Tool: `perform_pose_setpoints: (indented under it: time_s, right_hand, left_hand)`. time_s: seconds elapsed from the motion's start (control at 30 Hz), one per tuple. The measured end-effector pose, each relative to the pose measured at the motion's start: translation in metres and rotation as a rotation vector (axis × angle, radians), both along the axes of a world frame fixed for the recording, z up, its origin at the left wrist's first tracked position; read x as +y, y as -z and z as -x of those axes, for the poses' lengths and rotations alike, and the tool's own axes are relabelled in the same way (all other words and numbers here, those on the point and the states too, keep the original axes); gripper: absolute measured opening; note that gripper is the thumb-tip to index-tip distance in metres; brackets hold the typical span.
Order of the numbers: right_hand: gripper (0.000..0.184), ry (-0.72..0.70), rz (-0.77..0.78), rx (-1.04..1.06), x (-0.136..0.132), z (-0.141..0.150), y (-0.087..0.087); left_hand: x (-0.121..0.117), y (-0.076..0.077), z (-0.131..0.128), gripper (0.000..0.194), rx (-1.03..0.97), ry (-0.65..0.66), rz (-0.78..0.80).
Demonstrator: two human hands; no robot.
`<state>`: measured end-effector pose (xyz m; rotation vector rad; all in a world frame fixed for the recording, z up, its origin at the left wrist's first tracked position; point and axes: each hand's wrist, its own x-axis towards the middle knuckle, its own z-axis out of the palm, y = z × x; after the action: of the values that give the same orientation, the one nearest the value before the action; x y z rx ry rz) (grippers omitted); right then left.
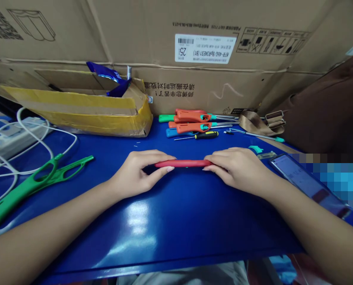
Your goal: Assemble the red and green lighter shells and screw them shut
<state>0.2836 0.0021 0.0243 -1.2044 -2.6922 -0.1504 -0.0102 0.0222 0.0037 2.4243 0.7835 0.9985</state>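
Observation:
A red plastic lighter handle (186,163), seen edge-on, lies level between both my hands just over the blue table. My left hand (139,170) pinches its left end between thumb and fingers. Its right end is gripped the same way by my right hand (232,166). A speck of teal shows under the handle's middle. Behind it lie a screwdriver (206,135) with a black and yellow grip and a pile of orange, green and blue long-necked lighters (191,127). Green lighter shell pieces (31,182) rest at the left.
A taped cardboard box (105,118) with blue wrappers stands back left, near a white power strip (19,138) and cables. At right are a phone (306,184), small teal parts (255,149) and a brown strap (256,123). A large carton (119,35) closes off the back.

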Motion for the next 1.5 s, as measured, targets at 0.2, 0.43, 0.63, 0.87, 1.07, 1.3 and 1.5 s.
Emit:
perform_pose_setpoints:
  time_s: [0.2, 0.43, 0.63, 0.87, 1.07, 1.3, 1.5]
  right_hand:
    - [0.024, -0.012, 0.041, 0.029, -0.002, 0.005, 0.001]
    - [0.031, 0.009, 0.021, 0.015, 0.000, 0.001, -0.004]
    - [0.026, 0.185, -0.109, -0.068, 0.013, -0.024, -0.010]
    - [0.018, 0.089, -0.038, -0.033, 0.015, -0.025, -0.013]
    - [0.022, -0.089, -0.020, 0.067, 0.005, -0.010, -0.013]
    - [0.030, -0.220, -0.081, 0.025, 0.000, 0.002, -0.004]
    - [0.028, -0.252, -0.099, 0.076, 0.000, 0.002, -0.001]
  left_hand:
    - [0.000, 0.004, -0.001, 0.030, 0.151, 0.031, -0.040]
    - [-0.001, 0.002, 0.001, 0.028, 0.305, 0.045, -0.077]
    - [0.012, -0.003, 0.014, 0.028, 0.317, -0.038, -0.098]
    - [0.011, -0.007, 0.015, 0.025, 0.241, -0.025, -0.044]
    - [0.000, -0.008, 0.006, 0.021, 0.182, 0.035, 0.077]
    - [-0.011, -0.010, -0.006, 0.027, 0.032, 0.047, 0.533]
    - [-0.008, -0.009, -0.006, 0.038, -0.131, 0.084, 1.121]
